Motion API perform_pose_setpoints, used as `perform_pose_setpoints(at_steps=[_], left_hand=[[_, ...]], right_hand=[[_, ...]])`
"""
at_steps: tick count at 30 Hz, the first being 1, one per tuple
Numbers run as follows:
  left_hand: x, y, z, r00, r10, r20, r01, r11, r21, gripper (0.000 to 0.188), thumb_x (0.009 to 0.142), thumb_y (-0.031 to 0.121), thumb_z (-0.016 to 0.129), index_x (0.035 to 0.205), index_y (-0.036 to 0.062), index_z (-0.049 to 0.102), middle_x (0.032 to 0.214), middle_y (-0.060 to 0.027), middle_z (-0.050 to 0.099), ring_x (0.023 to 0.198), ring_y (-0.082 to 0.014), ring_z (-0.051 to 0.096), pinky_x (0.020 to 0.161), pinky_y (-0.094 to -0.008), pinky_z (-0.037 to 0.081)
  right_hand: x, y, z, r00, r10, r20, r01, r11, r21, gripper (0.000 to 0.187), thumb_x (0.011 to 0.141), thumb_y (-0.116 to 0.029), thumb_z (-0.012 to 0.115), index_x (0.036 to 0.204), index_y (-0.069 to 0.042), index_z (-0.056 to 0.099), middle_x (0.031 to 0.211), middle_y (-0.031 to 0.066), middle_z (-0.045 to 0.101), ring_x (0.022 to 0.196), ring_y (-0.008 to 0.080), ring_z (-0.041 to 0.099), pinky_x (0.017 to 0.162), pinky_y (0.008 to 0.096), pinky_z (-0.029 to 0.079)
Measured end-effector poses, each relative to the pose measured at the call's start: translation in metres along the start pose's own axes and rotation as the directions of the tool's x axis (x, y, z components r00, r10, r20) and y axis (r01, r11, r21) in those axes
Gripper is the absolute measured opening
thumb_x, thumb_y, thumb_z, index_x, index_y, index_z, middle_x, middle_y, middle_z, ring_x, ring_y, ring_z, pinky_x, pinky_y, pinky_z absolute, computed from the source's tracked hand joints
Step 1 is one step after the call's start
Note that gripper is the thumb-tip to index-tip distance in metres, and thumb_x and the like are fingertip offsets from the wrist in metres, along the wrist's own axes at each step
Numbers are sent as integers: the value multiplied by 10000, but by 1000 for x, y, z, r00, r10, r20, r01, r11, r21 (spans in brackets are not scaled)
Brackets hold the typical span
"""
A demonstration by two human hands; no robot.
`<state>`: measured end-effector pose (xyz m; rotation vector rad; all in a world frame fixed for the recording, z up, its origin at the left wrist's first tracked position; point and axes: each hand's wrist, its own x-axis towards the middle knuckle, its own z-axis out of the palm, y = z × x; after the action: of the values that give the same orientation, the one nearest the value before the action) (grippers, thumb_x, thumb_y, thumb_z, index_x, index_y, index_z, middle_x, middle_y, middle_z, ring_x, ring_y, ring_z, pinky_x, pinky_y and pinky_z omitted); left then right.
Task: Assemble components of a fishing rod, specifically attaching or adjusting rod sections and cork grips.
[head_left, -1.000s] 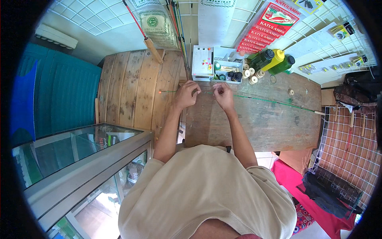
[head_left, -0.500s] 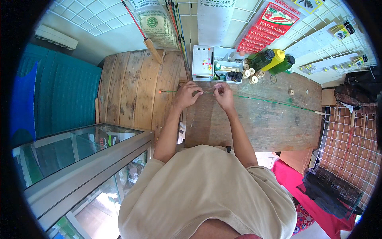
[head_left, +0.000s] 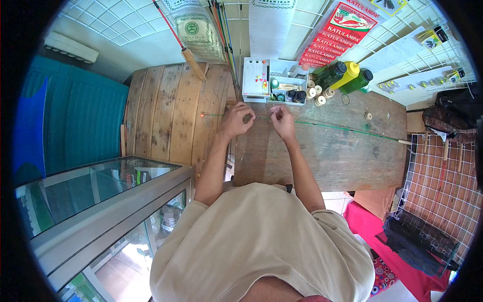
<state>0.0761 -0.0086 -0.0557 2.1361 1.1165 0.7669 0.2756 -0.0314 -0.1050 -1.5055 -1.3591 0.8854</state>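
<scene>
A thin green fishing rod lies sideways across the wooden bench, its pale handle at the right and a small orange tip at the left. Near its left part, thumb and fingers of my left hand are closed in a pinch at the rod. A short gap away, my right hand pinches at the rod too, fingers curled. Any thread or small part between the fingertips is too fine to make out.
Just beyond my hands stands a white compartment box with small bottles and coloured beads. Wooden spools and bottles are beside it. A cork-handled rod leans at the back left. A glass cabinet flanks my left side.
My left thumb and fingers have shifted slightly, and the loop between them looks rounder. The right hand and the rod stay almost in place.
</scene>
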Motion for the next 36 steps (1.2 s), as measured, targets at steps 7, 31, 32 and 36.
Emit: perform_pose_setpoints(at_steps=[7, 31, 32, 36], left_hand=[[0, 1, -1, 1000, -24, 10, 23, 1000, 20, 140, 759, 127, 691, 878, 61, 661, 844, -70, 674, 939, -264, 586, 842, -373, 472], [-3, 9, -11, 1000, -1, 11, -2, 973, 231, 217, 785, 194, 689, 995, 141, 713, 950, -53, 674, 1044, -250, 536, 908, -404, 415], [-1, 14, -12, 996, 42, -80, -23, 974, 228, 257, 784, 160, 672, 1039, 129, 684, 971, -55, 663, 1043, -262, 530, 911, -401, 411], [-9, 27, -15, 957, 103, -270, -14, 950, 312, 294, 767, 74, 621, 1061, 71, 602, 1004, -65, 625, 1008, -285, 525, 886, -412, 404]], right_hand=[[0, -2, -2, 999, 16, 35, -18, 999, 41, 78, 817, -57, 629, 873, -4, 637, 825, 127, 637, 674, 198, 625, 631, 318, 491], [-4, -5, -36, 944, -221, 246, 278, 934, -226, 146, 765, -74, 625, 892, -56, 697, 854, 138, 651, 853, 330, 612, 793, 418, 476], [-5, -2, -35, 941, -259, 220, 305, 928, -213, 140, 767, -73, 630, 885, -55, 704, 838, 140, 648, 828, 326, 611, 781, 414, 475], [-6, -10, -37, 952, -227, 204, 259, 955, -147, 149, 774, -78, 634, 899, -56, 714, 813, 137, 647, 743, 327, 597, 759, 407, 468]])
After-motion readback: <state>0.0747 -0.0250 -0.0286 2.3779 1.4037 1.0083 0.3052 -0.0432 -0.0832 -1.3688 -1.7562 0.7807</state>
